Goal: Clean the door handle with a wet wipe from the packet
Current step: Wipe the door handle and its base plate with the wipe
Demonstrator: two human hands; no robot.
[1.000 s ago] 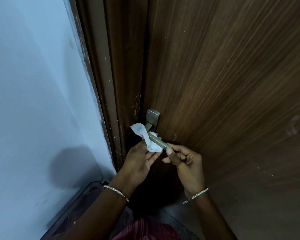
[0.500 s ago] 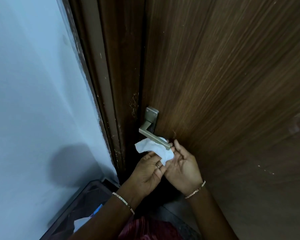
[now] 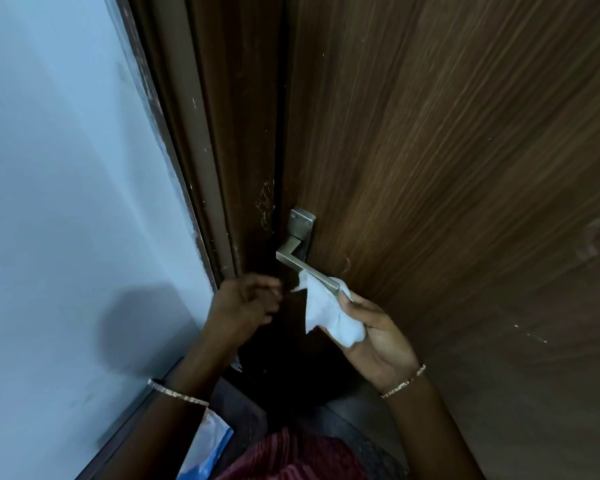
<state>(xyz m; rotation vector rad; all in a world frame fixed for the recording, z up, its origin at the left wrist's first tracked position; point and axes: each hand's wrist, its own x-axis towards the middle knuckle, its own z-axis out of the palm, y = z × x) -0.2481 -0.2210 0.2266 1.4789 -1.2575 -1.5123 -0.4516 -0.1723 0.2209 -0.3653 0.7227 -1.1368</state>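
Note:
A metal lever door handle (image 3: 300,261) sticks out of the brown wooden door (image 3: 447,168), its square plate above it. A white wet wipe (image 3: 329,315) lies crumpled in my right hand (image 3: 378,336), palm up, just below the free end of the lever; the wipe's top edge touches the lever's tip. My left hand (image 3: 245,306) hovers left of the handle with its fingers loosely curled and nothing in it. A blue and white wipes packet (image 3: 207,448) shows at the bottom, under my left forearm.
A pale blue wall (image 3: 66,202) fills the left side, meeting the dark door frame (image 3: 201,150). A dark low piece of furniture (image 3: 125,434) stands against the wall at the bottom left. Red patterned clothing (image 3: 291,459) is at the bottom edge.
The wipe passed from my left hand to my right hand. My left hand let go and drew back to the left of the handle. The wipe slid from the lever's base to its tip.

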